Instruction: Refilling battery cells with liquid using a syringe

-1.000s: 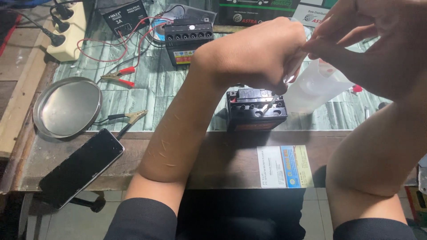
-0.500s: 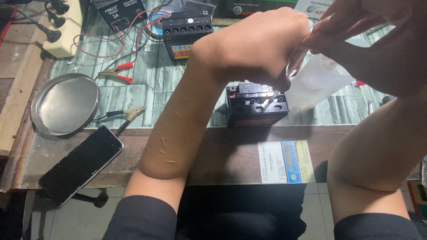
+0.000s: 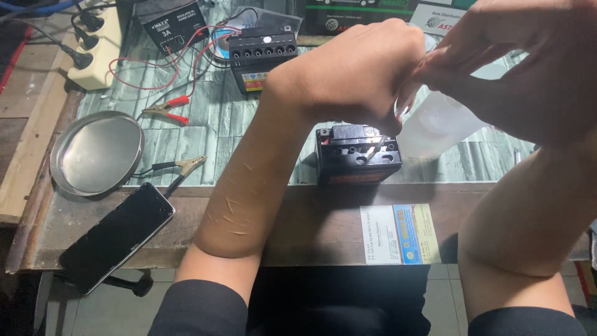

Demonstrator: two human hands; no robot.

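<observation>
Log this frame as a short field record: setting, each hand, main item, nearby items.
Setting: wooden workbench with a green patterned mat
Left hand: closed on a thin clear tube dipping into the small black battery
Right hand: pinching the tilted translucent plastic bottle
Nearby: round metal tray, black phone, red clip, second black battery

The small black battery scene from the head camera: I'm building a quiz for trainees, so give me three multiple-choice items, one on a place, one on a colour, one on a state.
1. Where does the phone lie?
A. at the bench's near left edge
B. on the battery
C. in the round tray

2. What colour are the grips of the clips beyond the metal tray?
A. blue
B. red
C. white

3. How is the small black battery placed?
A. upside down
B. lifted in the air
C. standing on the bench, top holes up

Answers: 1 A, it overhangs the edge; 2 B, the sleeves are red; 3 C, holes face upward.
</observation>
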